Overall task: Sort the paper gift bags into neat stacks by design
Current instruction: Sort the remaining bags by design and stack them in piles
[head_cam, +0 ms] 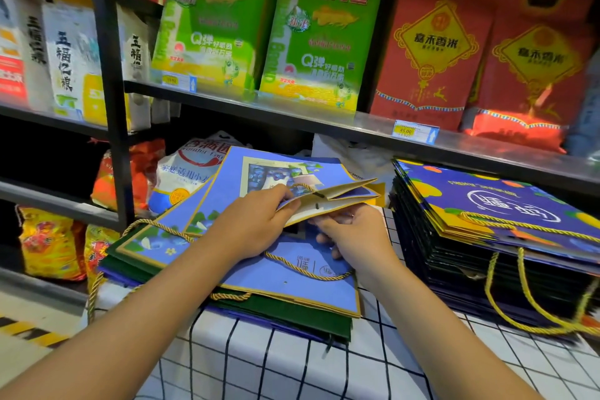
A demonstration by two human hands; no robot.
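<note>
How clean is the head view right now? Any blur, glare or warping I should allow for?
Head view: the hands and the folded light blue bag they hold read fairly sharp; the shelf packages are softly blurred, most at the left edge; glare washes the red package bottom; wide-angle bending curves the shelf edge and the dark blue stack at right.

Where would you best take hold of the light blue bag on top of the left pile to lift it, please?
Probably by the light blue bag's near edge, from the front: it overhangs the dark green bags below, and its gold cord handle lies loose there.
</note>
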